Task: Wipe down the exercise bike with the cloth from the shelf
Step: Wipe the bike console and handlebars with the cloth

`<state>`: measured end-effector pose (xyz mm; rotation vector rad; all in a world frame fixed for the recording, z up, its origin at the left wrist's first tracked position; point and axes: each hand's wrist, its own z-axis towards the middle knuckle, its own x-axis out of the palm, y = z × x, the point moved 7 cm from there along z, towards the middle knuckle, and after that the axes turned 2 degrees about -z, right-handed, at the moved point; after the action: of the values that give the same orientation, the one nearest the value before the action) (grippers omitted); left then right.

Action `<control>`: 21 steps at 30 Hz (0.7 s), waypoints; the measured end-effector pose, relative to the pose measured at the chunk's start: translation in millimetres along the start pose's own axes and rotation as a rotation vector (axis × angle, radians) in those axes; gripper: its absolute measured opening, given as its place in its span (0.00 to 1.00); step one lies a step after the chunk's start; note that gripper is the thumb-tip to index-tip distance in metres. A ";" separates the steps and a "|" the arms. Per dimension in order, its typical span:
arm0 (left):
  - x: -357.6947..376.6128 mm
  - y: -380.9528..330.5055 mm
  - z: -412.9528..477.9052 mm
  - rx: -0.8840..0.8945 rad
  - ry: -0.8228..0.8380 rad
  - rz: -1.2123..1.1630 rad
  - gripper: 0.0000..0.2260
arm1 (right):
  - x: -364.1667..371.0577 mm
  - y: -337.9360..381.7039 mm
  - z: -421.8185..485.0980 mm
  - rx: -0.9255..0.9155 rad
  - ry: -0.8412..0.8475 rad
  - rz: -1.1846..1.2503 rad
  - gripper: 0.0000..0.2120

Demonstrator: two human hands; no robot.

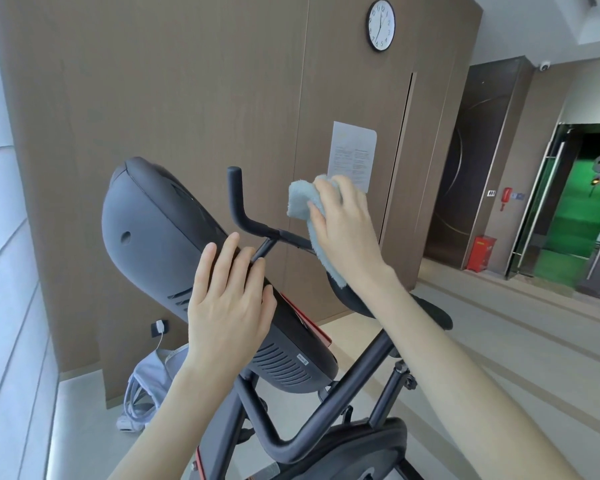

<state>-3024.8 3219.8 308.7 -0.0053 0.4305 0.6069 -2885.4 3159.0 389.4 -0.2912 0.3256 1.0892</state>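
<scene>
Foreground: dark tubular frame of the exercise bike (347, 393), crossed by two bare forearms. Left hand (229, 299): fingers straight and close together, laid flat on the rear edge of the grey console (160, 230), holding nothing. Right hand (347, 230): fingers curled round a pale blue cloth (302, 202), pressing it on the black handlebar (238, 202), right of its upright end. Background: brown panelled wall (187, 81) with a clock (381, 24) and a sheet of paper (352, 150); a grey bag (146, 386) on the floor.
</scene>
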 end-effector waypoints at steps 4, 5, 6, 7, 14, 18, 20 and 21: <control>0.1 0.3 -0.1 0.010 0.003 0.001 0.13 | 13.2 -3.6 -55.5 0.028 0.003 -0.079 0.26; 0.2 0.2 -0.2 0.012 0.004 0.003 0.12 | 18.6 -5.2 -74.9 0.018 0.037 -0.127 0.28; 0.3 0.3 -0.2 0.014 0.004 0.004 0.12 | 22.9 -7.6 -92.8 0.007 0.070 -0.173 0.29; 0.5 0.3 -0.3 0.017 0.004 0.004 0.12 | 25.5 -10.8 -106.8 -0.004 0.096 -0.196 0.29; 1.8 1.4 -1.4 0.051 -0.017 0.006 0.12 | 17.3 -13.4 -70.5 -0.017 0.095 0.030 0.29; 2.3 1.9 -1.7 0.061 -0.036 -0.001 0.11 | 11.6 -14.3 -21.2 0.061 0.066 0.235 0.30; 2.6 1.4 -1.5 0.061 -0.034 0.000 0.11 | 9.4 -18.7 -8.9 0.081 0.072 0.335 0.27; 2.7 1.1 -1.4 0.059 -0.031 0.001 0.11 | 9.3 -21.8 -7.6 0.106 0.077 0.391 0.26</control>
<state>-3023.9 3222.0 306.5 0.0603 0.4178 0.5946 -2862.7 3154.2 380.3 -0.1783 0.5226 1.4411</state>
